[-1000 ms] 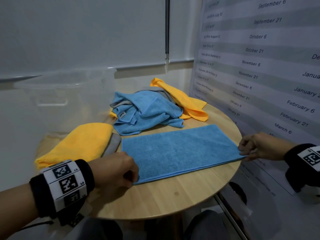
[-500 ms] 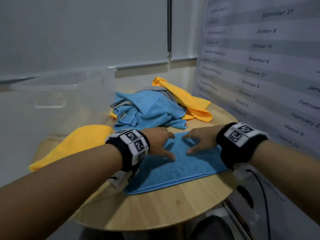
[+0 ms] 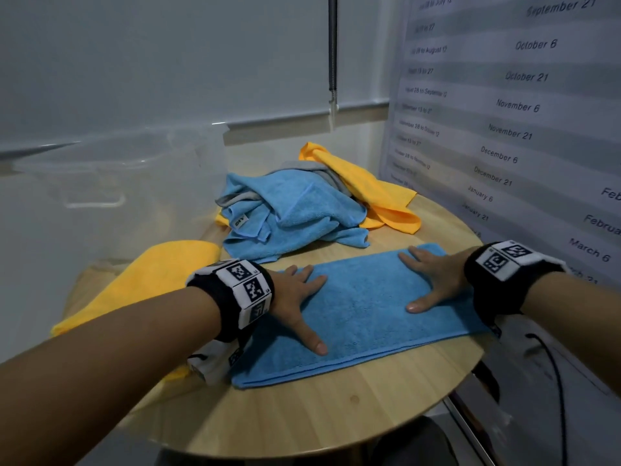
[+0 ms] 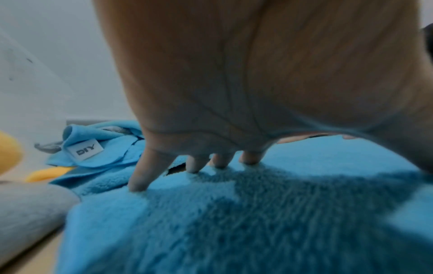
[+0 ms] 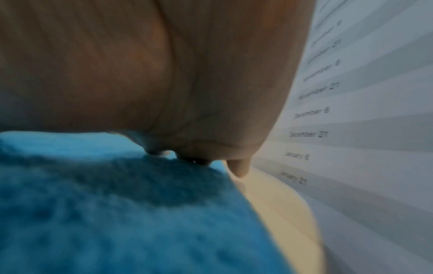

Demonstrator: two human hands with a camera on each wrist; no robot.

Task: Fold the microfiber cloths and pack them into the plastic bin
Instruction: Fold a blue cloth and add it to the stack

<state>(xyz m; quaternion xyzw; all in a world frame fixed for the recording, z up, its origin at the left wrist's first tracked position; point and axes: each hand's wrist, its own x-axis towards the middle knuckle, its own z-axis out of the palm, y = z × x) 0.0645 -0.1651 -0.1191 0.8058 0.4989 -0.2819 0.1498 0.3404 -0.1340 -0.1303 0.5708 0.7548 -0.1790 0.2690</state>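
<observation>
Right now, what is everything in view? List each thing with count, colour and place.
folded cloth: one, blue, flat at the table's near edge, under both hands.
cloth pile: blue, grey and orange cloths, unfolded, count unclear, behind the folded cloth.
orange cloth: one, at the table's left, beside the plastic bin.
plastic bin: one, clear, at left.
table: one, round, light wood.
date chart: one, grey-striped, on the right wall.
blind cord: one, hanging at the back.
left hand: flat, pressing the folded cloth.
right hand: flat, pressing the folded cloth.

Office-like room: wall date schedule (image 3: 524, 105), roller blind (image 3: 168, 55), round table (image 3: 319, 408).
</observation>
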